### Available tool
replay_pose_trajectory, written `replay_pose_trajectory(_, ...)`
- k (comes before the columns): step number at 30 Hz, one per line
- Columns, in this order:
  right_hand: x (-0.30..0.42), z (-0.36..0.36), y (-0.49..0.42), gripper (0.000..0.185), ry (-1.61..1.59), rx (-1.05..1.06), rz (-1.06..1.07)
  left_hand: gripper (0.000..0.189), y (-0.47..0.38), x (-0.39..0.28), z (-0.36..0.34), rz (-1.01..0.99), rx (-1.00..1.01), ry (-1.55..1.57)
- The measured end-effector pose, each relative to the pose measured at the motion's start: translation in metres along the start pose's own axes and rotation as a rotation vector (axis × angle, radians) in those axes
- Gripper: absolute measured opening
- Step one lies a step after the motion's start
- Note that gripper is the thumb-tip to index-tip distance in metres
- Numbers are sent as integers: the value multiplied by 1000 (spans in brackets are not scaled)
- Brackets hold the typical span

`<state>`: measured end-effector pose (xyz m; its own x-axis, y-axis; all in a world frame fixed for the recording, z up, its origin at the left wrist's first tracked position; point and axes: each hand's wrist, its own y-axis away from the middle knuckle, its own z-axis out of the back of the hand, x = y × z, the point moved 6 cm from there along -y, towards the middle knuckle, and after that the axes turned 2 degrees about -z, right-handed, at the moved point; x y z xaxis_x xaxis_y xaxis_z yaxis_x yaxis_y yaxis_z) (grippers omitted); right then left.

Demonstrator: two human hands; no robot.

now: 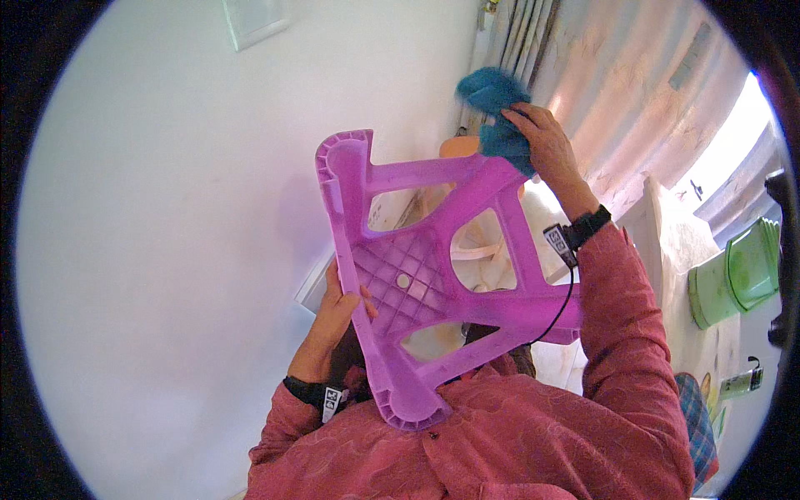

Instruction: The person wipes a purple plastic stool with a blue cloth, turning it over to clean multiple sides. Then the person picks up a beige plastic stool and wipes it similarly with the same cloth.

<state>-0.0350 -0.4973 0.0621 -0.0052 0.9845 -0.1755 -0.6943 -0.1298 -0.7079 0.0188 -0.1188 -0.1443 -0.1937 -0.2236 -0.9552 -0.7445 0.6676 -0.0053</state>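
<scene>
A purple plastic stool is held up before my chest, its hollow underside with the lattice seat facing me and its legs spread. My left hand grips the stool's edge at the left, fingers through to the inner side. In my right hand is a teal cloth, bunched up and slightly blurred. The cloth's lower part lies against the end of the stool's upper leg. Both wrists wear black bands with small printed tags, and a black cable hangs from the right one.
A white wall stands close at the left. Curtains hang at the upper right. Green plastic containers stand on a pale surface at the right, near a clear container. An orange round-topped object is partly hidden behind the stool.
</scene>
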Motion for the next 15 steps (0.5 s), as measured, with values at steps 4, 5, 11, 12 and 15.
replay_pose_trajectory(4,-38,-37,53,37,71,205,-239,80,-4,0,-1,3,-9,-62)
replay_pose_trajectory(5,-59,-50,66,34,118,280,-314,79,-4,2,0,22,-34,-109)
replay_pose_trajectory(11,-163,-74,176,37,-115,760,-827,77,4,1,1,37,-57,-52)
replay_pose_trajectory(12,-159,-67,169,40,-38,715,-567,77,7,4,2,63,-71,-37)
replay_pose_trajectory(15,-138,-61,149,50,-319,528,-393,78,9,0,-2,-14,-15,49)
